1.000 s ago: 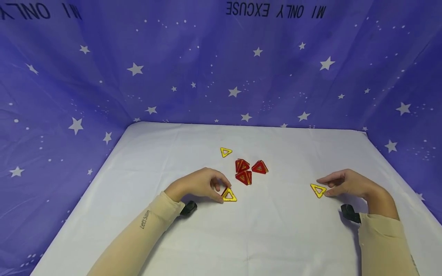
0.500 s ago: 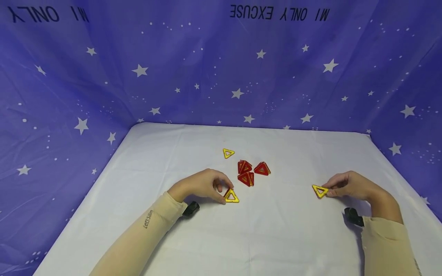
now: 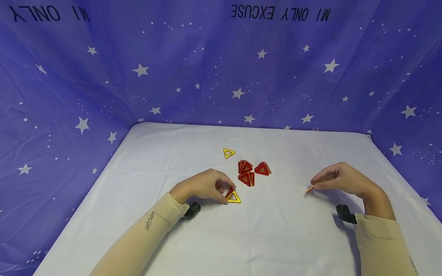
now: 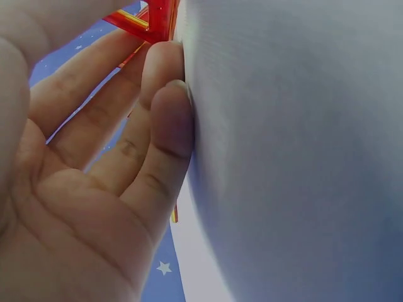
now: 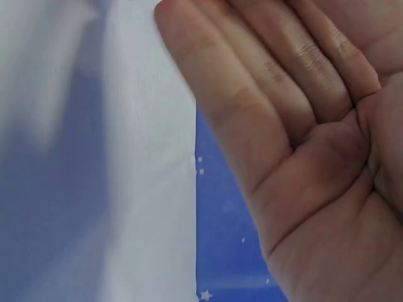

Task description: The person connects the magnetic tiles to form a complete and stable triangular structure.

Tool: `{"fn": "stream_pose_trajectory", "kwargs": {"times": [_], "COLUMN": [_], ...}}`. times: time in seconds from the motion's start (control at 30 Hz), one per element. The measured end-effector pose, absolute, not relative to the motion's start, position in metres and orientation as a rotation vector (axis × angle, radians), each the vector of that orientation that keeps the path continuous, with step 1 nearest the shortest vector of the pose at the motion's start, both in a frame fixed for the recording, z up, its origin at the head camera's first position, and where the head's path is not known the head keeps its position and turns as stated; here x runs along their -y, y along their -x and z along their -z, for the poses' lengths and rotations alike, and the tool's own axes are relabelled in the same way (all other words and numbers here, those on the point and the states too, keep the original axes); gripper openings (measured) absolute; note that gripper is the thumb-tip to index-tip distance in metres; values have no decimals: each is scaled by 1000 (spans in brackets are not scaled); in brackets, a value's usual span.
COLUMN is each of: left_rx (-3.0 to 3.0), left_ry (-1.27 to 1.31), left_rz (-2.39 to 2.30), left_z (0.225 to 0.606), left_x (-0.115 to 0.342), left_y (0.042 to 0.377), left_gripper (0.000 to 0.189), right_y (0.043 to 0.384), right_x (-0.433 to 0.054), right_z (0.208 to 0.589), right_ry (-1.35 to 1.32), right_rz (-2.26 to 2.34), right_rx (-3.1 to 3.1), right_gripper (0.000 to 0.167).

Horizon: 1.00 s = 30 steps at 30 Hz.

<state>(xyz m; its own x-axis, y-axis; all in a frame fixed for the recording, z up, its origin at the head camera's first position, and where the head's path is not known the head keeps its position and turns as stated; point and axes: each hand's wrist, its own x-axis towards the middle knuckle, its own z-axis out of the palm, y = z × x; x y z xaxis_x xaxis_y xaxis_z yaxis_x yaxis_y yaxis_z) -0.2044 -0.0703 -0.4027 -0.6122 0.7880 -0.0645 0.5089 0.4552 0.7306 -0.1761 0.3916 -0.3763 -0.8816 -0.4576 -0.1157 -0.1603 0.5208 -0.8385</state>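
Observation:
My left hand pinches a red triangular magnetic tile between thumb and fingertips, close over the tablecloth. A yellow triangular tile adjoins it on the right. In the left wrist view, part of the red tile shows at the top beside the fingers. Well to the right, my right hand pinches another triangular tile, seen nearly edge-on from the head. That tile is out of sight in the right wrist view, where only palm and fingers appear.
Beyond the left hand stand several small red pyramids: two together, and one apart. A loose yellow triangle lies farther back. Purple star-printed cloth walls the white table at back and sides.
The right hand has tipped its tile from showing its yellow face to edge-on, and has shifted left and slightly away. The left hand keeps its grip with little movement.

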Motion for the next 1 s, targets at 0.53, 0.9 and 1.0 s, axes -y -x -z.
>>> {"fn": "stream_pose_trajectory", "kwargs": {"times": [0.53,0.9,1.0], "left_rx": [-2363,-2355,-2348], "left_ry": [-1071,-1116,-1111], "left_rz": [-894,-878,-878], "left_z": [401,399,399], "left_x": [61,52,51], "left_y": [199,193,191], "left_gripper": [41,41,41], "right_y": [185,177,176], "right_x": [-294,-232,-224], "right_z": [378,389,393], "right_ry": [647,800,810], "right_rz": [1367,1382,1381], "right_rx": [-2238,-2196,-2227], "right_gripper": [39,27,26]}}
